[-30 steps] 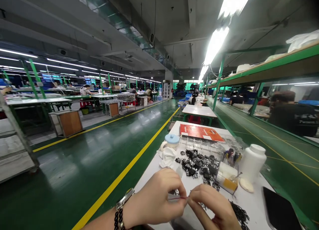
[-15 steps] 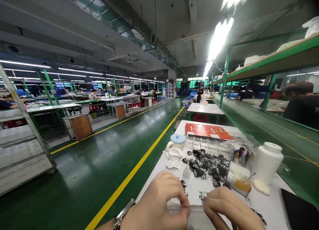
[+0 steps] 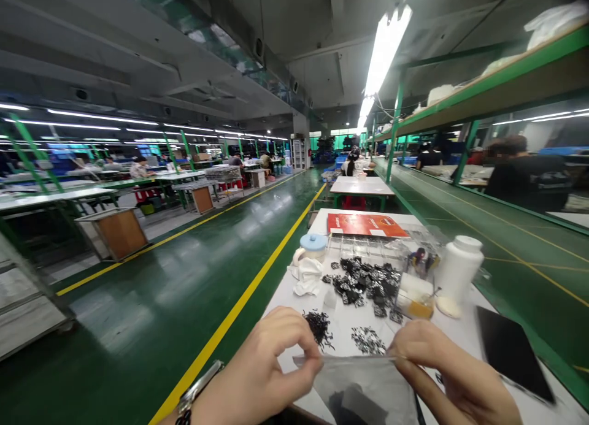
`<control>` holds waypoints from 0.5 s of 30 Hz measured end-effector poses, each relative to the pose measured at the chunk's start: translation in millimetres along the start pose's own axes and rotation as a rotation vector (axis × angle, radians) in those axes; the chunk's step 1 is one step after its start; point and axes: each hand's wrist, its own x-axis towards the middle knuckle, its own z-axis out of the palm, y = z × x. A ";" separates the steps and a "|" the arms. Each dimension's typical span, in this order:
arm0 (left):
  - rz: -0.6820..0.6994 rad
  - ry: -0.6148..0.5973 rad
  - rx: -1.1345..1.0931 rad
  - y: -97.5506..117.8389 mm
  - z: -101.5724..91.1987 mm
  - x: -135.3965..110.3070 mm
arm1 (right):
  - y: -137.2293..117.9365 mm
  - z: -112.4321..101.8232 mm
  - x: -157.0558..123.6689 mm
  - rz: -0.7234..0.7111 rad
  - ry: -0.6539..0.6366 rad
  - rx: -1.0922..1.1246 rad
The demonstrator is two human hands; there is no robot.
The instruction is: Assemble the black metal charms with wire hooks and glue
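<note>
A translucent plastic bag (image 3: pixel 363 388) is stretched between my two hands at the near end of the white table. My left hand (image 3: pixel 267 363) pinches its top edge on the left, thumb against forefinger. At the opposite end of that edge, my right hand (image 3: pixel 453 376) has a matching pinch. Dark shapes show through the film; whether they lie inside or behind it I cannot tell. Just beyond the edge are a small heap of black hook-like pieces (image 3: pixel 317 328) and a patch of small silvery pieces (image 3: pixel 368 340). Farther back lies a bigger pile of black, shiny parts (image 3: pixel 368 281).
A blue-lidded mug (image 3: pixel 313 246) and crumpled white tissue (image 3: pixel 308 276) stand left. On the right are a clear holder (image 3: pixel 414 293), a white bottle (image 3: pixel 460 268) and a black phone (image 3: pixel 513 351). A red-orange printed sheet (image 3: pixel 367 223) lies farther back. Green floor runs alongside.
My hands have moved apart, and the bag's top edge is now drawn out wide between them. The view has shifted slightly right, and the two small heaps show more fully.
</note>
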 end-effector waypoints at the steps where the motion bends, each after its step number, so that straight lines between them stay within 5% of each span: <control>1: -0.004 -0.043 0.007 -0.3 -0.7 -1.1 | 1.2 -1.1 -1.6 0.014 -0.027 0.015; 9: 0.040 -0.221 0.172 -2.0 0.5 -8.0 | 6.8 3.4 -14.5 0.282 -0.198 0.187; 15: 0.163 -0.146 0.098 -10.3 2.8 -7.6 | 7.1 3.3 -16.3 0.194 -0.118 0.154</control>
